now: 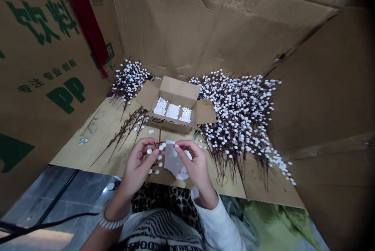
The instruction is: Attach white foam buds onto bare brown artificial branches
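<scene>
1. Hands. We record the left hand (136, 165) curled in, fingertips pressed toward the stem of a dark twig (159, 137), the exact contact partly hidden. The right hand (195, 165) pinches a white bud (176, 146) between thumb and forefinger.
2. Work in hand. We find the twig upright between both hands, low over the cardboard sheet (111, 153), with white buds dotted along its lower part. The buds are being handled at the stem.
3. Beneath the hands. We note a crumpled white paper (172, 165) lying under the right hand, just beside the twig.
4. Box. We list an open cardboard box (172, 124) beyond the hands, flaps spread, packed with loose white buds (172, 111) in three rows.
5. Stems. We count bare brown twigs (123, 133) lying left of the hands, a small bunch of budded sprigs (129, 81) behind them, and a large heap of budded sprigs (237, 114) to the right of the box.
6. Worn items. We enter a white coiled bracelet (115, 217) on the left wrist and a white sleeve (216, 223) on the right arm.
</scene>
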### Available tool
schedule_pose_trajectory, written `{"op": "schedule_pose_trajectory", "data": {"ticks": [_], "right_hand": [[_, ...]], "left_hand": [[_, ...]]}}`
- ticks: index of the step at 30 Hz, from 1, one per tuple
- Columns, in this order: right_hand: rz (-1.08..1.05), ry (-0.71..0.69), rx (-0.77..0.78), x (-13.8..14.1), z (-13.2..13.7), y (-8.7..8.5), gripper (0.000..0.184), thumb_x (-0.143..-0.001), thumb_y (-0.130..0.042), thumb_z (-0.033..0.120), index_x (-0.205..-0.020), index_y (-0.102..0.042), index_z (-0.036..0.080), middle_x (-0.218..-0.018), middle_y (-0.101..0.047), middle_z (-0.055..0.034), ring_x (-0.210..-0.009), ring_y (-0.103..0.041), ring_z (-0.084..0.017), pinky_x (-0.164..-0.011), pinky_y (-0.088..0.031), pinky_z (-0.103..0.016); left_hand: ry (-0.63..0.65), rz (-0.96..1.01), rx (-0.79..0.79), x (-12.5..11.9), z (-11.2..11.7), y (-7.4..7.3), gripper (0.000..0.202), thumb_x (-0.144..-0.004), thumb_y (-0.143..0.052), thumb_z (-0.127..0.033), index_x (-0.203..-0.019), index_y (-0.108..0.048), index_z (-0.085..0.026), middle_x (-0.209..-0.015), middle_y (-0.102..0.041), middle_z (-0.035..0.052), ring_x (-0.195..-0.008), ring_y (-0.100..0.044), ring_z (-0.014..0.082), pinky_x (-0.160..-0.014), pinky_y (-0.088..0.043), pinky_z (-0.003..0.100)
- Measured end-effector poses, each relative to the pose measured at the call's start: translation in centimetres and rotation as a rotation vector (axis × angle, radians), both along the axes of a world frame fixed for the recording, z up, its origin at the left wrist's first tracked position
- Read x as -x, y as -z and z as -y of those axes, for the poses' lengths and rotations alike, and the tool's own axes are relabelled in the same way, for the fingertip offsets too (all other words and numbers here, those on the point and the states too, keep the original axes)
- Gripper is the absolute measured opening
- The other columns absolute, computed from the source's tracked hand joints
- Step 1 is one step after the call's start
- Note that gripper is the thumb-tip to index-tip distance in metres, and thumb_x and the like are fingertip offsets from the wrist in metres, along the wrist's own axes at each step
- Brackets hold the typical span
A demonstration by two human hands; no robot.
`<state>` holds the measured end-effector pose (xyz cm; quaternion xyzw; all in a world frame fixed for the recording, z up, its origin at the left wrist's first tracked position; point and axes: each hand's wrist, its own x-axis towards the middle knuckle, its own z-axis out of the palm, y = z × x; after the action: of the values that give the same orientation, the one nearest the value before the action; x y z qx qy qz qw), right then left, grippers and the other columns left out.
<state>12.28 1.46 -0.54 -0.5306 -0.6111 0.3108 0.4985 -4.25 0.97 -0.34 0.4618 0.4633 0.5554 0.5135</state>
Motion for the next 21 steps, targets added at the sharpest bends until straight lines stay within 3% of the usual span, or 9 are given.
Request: {"op": "schedule_pose_trajectory", "data": {"ticks": [2,6,13,21], "right_hand": [[-0.230,0.006,0.011,0.1,0.5,-0.9,0.008,-0.080,-0.066,0.026,-0.086,-0.067,0.021,-0.083,-0.074,-0.0035,-0.076,-0.069,-0.017,-0.069,-0.055,-0.028],[-0.409,0.005,0.031,0.5,0.9,-2.1,0.013,-0.072,-0.072,0.021,-0.084,-0.068,0.021,-0.081,-0.075,-0.0032,-0.074,-0.070,-0.016,-0.067,-0.056,-0.027],[-0.443,-0.033,0.034,0.8,1.3,-2.5,0.009,-0.072,-0.072,0.021,-0.081,-0.069,0.022,-0.080,-0.074,-0.0028,-0.072,-0.069,-0.015,-0.067,-0.057,-0.025],[-0.459,-0.021,0.023,0.3,1.7,-2.5,0.013,-0.072,-0.073,0.018,-0.083,-0.069,0.023,-0.080,-0.075,-0.0022,-0.074,-0.071,-0.015,-0.069,-0.058,-0.025]], "left_hand": [[-0.006,-0.008,0.000,-0.4,0.1,-0.2,0.015,-0.078,-0.068,-0.029,-0.089,-0.062,-0.020,-0.078,-0.068,-0.0005,-0.070,-0.068,0.0140,-0.064,-0.053,0.022],[-0.008,-0.002,0.022,-1.1,0.4,-0.6,0.016,-0.077,-0.068,-0.029,-0.087,-0.065,-0.018,-0.078,-0.069,0.0008,-0.066,-0.066,0.0140,-0.062,-0.054,0.023],[0.051,-0.034,-0.016,-1.5,1.0,-1.3,0.027,-0.083,-0.062,-0.032,-0.108,-0.064,-0.021,-0.072,-0.066,-0.0002,-0.063,-0.065,0.0144,-0.058,-0.052,0.023],[0.065,-0.099,-0.064,-1.6,1.2,-1.6,0.012,-0.085,-0.061,-0.031,-0.089,-0.061,-0.020,-0.074,-0.063,-0.0014,-0.063,-0.065,0.0135,-0.055,-0.051,0.021]]}}
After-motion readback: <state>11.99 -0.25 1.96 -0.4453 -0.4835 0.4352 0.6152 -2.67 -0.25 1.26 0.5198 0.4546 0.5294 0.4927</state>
